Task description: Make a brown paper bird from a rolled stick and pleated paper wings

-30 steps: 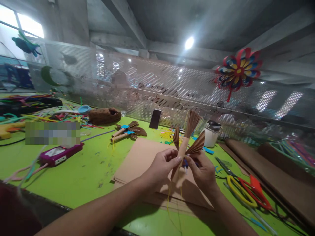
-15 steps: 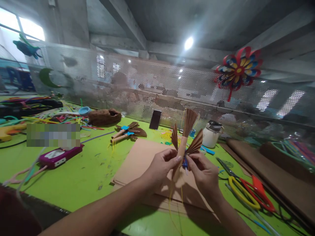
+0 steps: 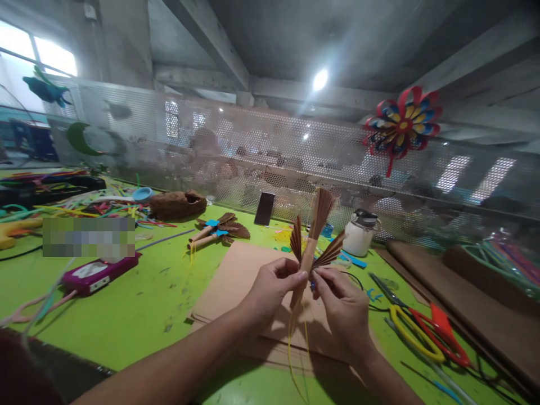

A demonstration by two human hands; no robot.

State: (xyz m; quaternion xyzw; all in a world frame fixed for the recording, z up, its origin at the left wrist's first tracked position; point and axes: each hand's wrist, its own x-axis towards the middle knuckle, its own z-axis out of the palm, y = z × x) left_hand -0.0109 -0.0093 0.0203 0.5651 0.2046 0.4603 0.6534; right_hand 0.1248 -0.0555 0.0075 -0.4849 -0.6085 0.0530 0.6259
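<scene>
A brown paper bird (image 3: 307,257), made of a rolled tube with pleated paper fans, is held upright before me. My left hand (image 3: 278,284) pinches the tube between thumb and fingers. My right hand (image 3: 341,292) is closed at the base of the right-hand pleated fan (image 3: 331,250); a small dark blue piece shows by its fingertips, mostly hidden. Yellow strings (image 3: 290,354) hang from the tube's lower end. Beneath both hands lies a stack of brown paper sheets (image 3: 230,275). Two similar paper birds (image 3: 215,229) with blue pieces lie farther left.
Scissors with yellow and red handles (image 3: 422,332) lie at right. Behind stand a white jar (image 3: 358,233) and a phone (image 3: 264,208). A purple power strip (image 3: 99,274) and a brown pouch (image 3: 177,206) are at left. Folded brown material (image 3: 439,281) lines the right edge.
My right fingers have shifted in against the tube, covering more of the blue piece. The bird leans slightly more to the right at its top. The view has moved a little.
</scene>
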